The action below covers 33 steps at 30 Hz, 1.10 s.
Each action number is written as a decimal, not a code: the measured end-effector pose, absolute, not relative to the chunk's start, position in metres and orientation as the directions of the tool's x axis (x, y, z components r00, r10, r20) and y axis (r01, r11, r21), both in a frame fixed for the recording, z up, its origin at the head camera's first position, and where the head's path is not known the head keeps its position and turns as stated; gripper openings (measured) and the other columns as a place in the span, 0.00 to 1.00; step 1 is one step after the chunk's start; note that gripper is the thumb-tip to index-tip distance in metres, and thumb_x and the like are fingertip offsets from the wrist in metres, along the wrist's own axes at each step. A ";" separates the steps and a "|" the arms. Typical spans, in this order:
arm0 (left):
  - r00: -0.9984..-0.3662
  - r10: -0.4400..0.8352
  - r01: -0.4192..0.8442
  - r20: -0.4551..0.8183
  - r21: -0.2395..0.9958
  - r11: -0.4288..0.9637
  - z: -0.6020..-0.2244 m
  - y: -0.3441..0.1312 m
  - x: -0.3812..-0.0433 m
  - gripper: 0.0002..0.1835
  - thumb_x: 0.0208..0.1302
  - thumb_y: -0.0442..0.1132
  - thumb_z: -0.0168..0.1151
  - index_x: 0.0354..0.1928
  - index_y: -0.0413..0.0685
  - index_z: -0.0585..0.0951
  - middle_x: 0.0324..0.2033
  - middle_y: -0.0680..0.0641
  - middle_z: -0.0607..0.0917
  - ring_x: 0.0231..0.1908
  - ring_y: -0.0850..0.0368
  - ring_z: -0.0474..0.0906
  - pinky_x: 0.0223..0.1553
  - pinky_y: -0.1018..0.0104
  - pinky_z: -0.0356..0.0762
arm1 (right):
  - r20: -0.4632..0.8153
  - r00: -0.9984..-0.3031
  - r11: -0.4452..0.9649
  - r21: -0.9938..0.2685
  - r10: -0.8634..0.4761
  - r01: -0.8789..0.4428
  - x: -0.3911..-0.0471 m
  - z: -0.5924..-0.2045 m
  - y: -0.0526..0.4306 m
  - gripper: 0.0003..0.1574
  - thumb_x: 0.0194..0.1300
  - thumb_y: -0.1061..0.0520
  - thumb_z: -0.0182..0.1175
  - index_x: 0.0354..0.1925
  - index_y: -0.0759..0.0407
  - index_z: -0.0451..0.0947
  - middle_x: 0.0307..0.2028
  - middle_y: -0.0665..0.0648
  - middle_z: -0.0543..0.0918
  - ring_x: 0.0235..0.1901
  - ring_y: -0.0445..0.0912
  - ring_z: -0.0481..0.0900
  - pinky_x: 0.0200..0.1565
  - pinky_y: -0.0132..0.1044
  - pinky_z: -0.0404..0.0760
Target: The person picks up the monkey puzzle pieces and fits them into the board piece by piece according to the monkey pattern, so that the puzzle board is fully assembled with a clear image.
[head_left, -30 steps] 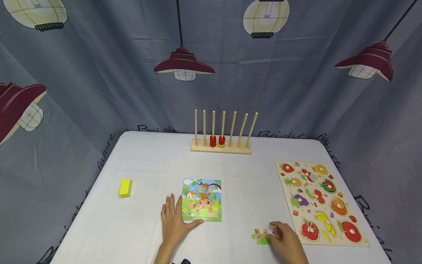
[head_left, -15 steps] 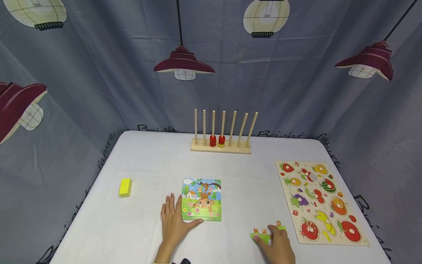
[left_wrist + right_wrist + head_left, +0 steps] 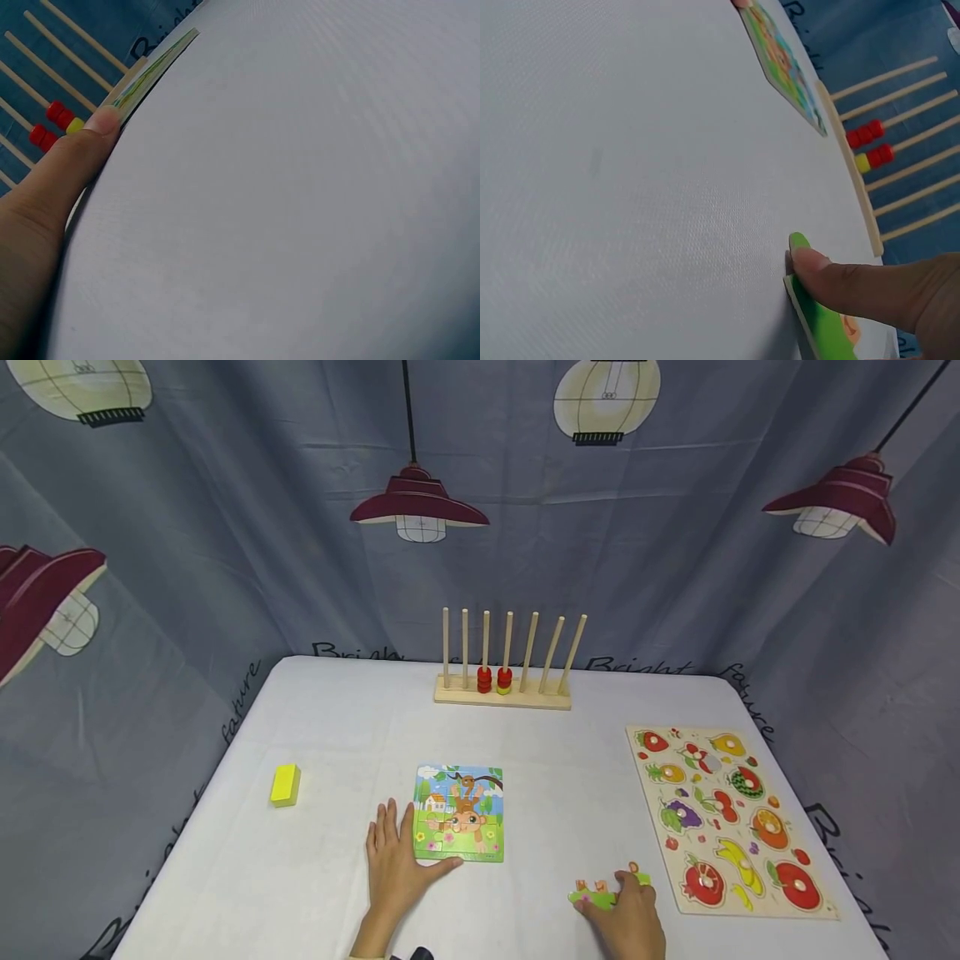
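Observation:
In the head view a square monkey jigsaw puzzle (image 3: pixel 459 814) lies at the middle of the table. My left hand (image 3: pixel 396 868) rests flat at its lower left corner, thumb along the near edge and fingers straight. In the left wrist view the thumb (image 3: pixel 71 161) touches the puzzle's edge. My right hand (image 3: pixel 628 917) grips a green jigsaw puzzle piece (image 3: pixel 592 898) near the front right. In the right wrist view the thumb lies on the green puzzle piece (image 3: pixel 821 319); the other fingers are hidden. More green shows beyond the fingertips in the head view.
A wooden fruit peg puzzle (image 3: pixel 731 822) lies at the right. Behind stands a wooden peg rack (image 3: pixel 502 695) with red and yellow beads on two of its rods. A yellow block (image 3: pixel 285 786) sits at the left. A grey curtain hangs behind the white table (image 3: pixel 337 718).
My right hand has shifted left over the green puzzle piece, its thumb now on the left part. More green has come into view beyond its fingers. My left hand has stayed put.

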State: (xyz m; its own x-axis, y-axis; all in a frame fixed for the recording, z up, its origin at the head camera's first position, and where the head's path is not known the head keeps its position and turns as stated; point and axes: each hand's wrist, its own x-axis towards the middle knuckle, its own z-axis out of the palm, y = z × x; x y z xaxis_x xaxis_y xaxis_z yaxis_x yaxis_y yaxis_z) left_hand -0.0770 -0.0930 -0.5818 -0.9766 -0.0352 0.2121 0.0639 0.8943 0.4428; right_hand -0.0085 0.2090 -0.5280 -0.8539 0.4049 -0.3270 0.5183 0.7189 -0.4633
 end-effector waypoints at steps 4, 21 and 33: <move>-0.977 -0.039 0.059 0.208 0.443 0.895 -0.582 -0.093 -0.077 0.64 0.27 0.81 0.56 0.66 0.45 0.61 0.68 0.35 0.55 0.69 0.40 0.43 0.67 0.47 0.39 | -0.332 -0.851 0.693 -0.495 0.407 0.524 -0.008 -0.528 0.210 0.53 0.33 0.39 0.73 0.48 0.74 0.68 0.38 0.74 0.68 0.29 0.55 0.73 0.29 0.46 0.76; -0.978 -0.031 0.066 0.204 0.451 0.890 -0.580 -0.093 -0.077 0.64 0.28 0.80 0.57 0.66 0.43 0.61 0.67 0.34 0.55 0.69 0.39 0.43 0.67 0.47 0.38 | -0.314 -0.893 0.646 -0.617 0.321 0.449 -0.009 -0.516 0.212 0.18 0.53 0.60 0.62 0.41 0.70 0.78 0.27 0.57 0.71 0.28 0.46 0.66 0.27 0.31 0.63; -0.980 -0.029 0.064 0.197 0.449 0.891 -0.580 -0.093 -0.078 0.64 0.28 0.80 0.57 0.66 0.43 0.61 0.68 0.35 0.54 0.69 0.39 0.42 0.67 0.47 0.38 | -0.323 -0.908 0.461 -0.784 0.269 0.415 -0.023 -0.520 0.196 0.15 0.53 0.61 0.62 0.40 0.67 0.79 0.27 0.53 0.82 0.25 0.39 0.75 0.25 0.26 0.74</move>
State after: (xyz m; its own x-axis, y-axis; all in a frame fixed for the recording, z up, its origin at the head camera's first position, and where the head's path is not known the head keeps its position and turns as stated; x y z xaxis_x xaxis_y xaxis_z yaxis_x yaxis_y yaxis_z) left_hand -0.0778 -0.0931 -0.5801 -0.9800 -0.0290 0.1971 0.0639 0.8913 0.4489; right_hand -0.0234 0.1964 -0.5202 -0.9075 0.2686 -0.3228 0.4154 0.4609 -0.7842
